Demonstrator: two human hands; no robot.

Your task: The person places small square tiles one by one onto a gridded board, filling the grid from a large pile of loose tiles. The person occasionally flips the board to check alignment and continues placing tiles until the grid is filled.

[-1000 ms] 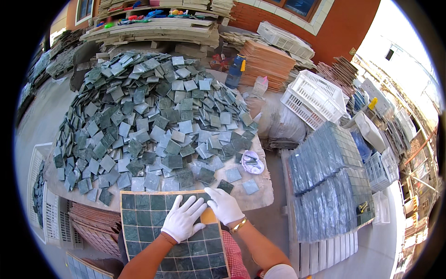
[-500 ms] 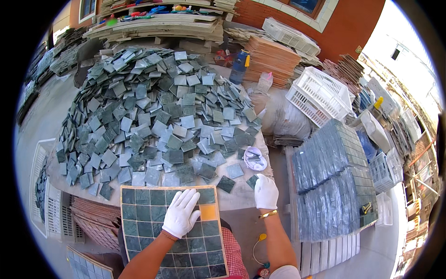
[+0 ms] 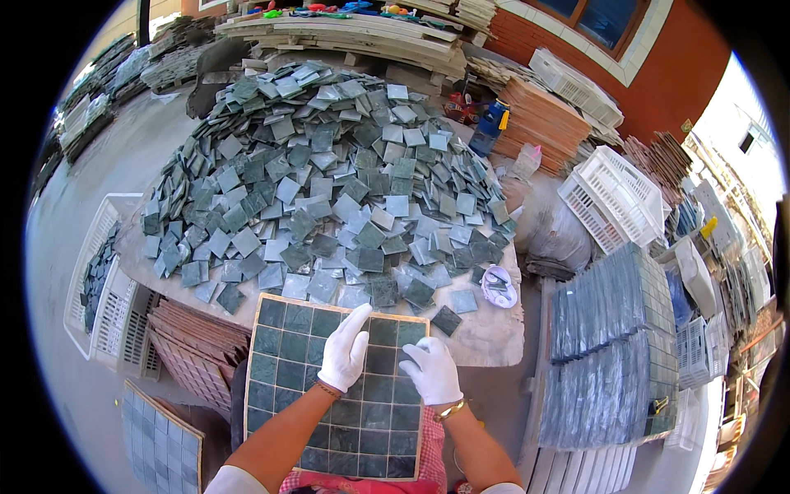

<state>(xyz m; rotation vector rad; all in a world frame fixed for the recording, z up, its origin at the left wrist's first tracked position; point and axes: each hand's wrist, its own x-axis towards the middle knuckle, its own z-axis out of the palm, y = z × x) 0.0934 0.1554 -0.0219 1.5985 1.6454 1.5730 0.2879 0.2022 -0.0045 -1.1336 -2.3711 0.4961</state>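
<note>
A framed panel (image 3: 378, 416) of dark green square tiles lies tilted across my lap, pale lines between its tiles. My left hand (image 3: 344, 352), in a white glove, rests edge-on over its upper middle, fingers stretched out and thumb apart, holding nothing. At the panel's right side, my gloved right hand (image 3: 433, 372) curls its fingers down over the second row of the outer column. A green tile there is mostly hidden beneath the fingertips. Just beyond the panel, a loose dark tile (image 3: 446, 320) lies near a small white and lilac tub (image 3: 499, 286) with tile pieces inside.
A big heap of green tiles (image 3: 329, 189) covers the worktable (image 3: 494, 346). Wrapped tile stacks (image 3: 597, 387) stand on a pallet at right, below a white crate (image 3: 613, 198). At left are another crate (image 3: 111, 321), reddish panels (image 3: 193, 346) and a leaning tile panel (image 3: 164, 445).
My right hand has moved left from the table edge with a tile onto the panel. The orange gap no longer shows. My left hand has turned from flat to edge-on; the view has shifted.
</note>
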